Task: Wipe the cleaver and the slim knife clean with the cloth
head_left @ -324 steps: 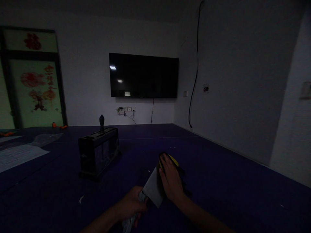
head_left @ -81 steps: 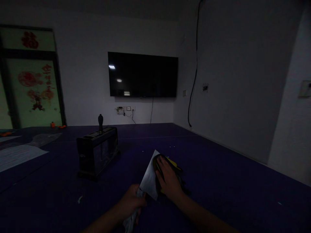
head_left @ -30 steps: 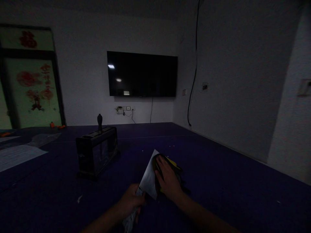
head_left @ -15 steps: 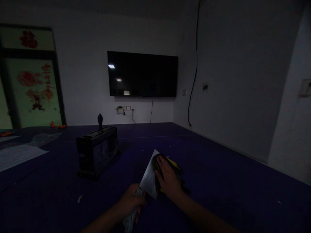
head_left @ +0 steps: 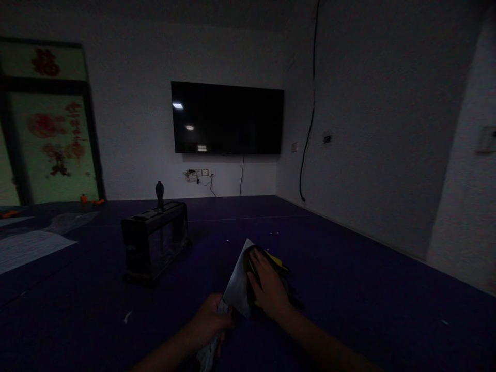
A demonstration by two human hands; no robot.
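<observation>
My left hand [head_left: 211, 319] is wrapped round the pale, patterned handle of a knife [head_left: 237, 293]. Its broad, pale metal blade tapers to a point directed forward. Over the right side of the blade, my right hand [head_left: 270, 287] presses a dark cloth [head_left: 279, 263] with yellow parts, fingers stretched along it. The hand hides much of the cloth, and dim light blurs its outline. Ahead on the left stands a black holder [head_left: 155, 240] with see-through sides, which looks like a knife block. A dark rounded handle [head_left: 159, 195] rises upright from its top.
Both hands are over a dark blue surface [head_left: 349, 289] dotted with small white scraps. Paper sheets [head_left: 31, 250] and clear plastic [head_left: 72, 222] lie at the left, with orange items [head_left: 93, 200] farther back. A television [head_left: 228, 119] hangs on the far wall; a black cable [head_left: 310, 129] runs down nearby.
</observation>
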